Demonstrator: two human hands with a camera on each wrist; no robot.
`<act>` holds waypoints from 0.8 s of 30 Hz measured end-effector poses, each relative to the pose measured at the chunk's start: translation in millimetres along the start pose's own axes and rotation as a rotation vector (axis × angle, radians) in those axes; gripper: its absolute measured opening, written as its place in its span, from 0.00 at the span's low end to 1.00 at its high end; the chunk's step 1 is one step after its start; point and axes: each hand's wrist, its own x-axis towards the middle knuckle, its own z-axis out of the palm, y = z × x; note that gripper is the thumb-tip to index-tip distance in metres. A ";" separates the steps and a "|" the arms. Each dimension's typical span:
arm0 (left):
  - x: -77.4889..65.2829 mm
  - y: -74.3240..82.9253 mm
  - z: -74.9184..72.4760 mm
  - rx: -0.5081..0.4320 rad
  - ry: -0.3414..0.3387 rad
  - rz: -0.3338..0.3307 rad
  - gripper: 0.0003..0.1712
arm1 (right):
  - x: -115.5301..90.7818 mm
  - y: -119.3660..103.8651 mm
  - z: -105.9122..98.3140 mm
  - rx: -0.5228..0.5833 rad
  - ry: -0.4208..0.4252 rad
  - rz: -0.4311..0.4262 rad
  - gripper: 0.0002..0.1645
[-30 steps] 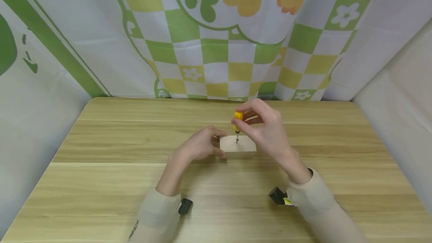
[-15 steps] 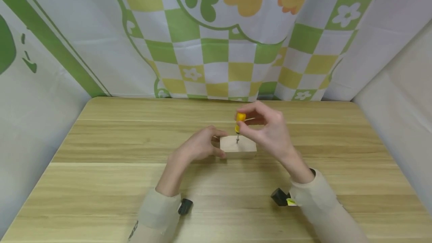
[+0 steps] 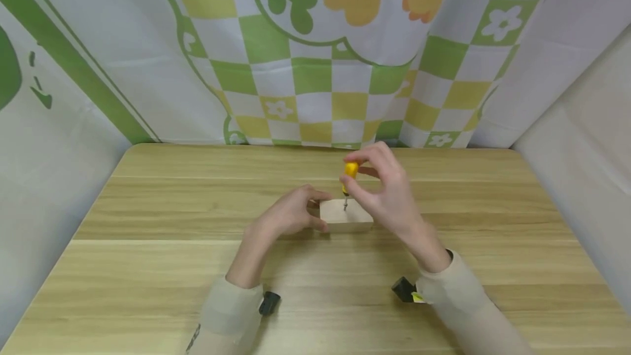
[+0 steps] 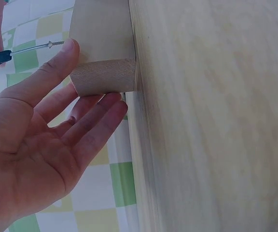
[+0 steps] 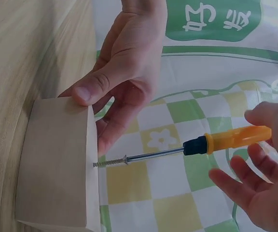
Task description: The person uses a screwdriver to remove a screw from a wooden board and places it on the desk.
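A pale wooden block (image 3: pixel 345 218) lies on the table, its left end held between the thumb and fingers of my left hand (image 3: pixel 288 212). My right hand (image 3: pixel 391 196) pinches the yellow handle of a small screwdriver (image 5: pixel 238 137) above the block. In the right wrist view, the shaft runs through a black collar to the head of a metal screw (image 5: pixel 111 162). The screw's point meets the block's top face, with most of its thread showing outside the wood. The left wrist view shows the left thumb at the block's top edge and the fingers along its side.
The wood-grain table (image 3: pixel 172 278) extends around both arms. A patterned green, yellow and white curtain (image 3: pixel 315 78) hangs behind its back edge, with pale cloth at either side. Black devices stick out from both sleeve cuffs, one by the right forearm (image 3: pixel 404 289).
My right hand shifts slightly right, then back left and up, its fingers changing position around the screwdriver handle. The left hand and the block stay in place.
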 end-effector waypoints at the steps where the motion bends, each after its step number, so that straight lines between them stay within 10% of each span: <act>1: 0.0 -0.3 0.2 0.000 0.001 0.001 0.39 | -0.1 0.6 1.2 -0.026 0.013 -0.014 0.17; 24: 3.6 -0.3 0.1 0.018 0.000 0.027 0.38 | -0.1 -3.5 0.2 0.044 -0.007 0.021 0.16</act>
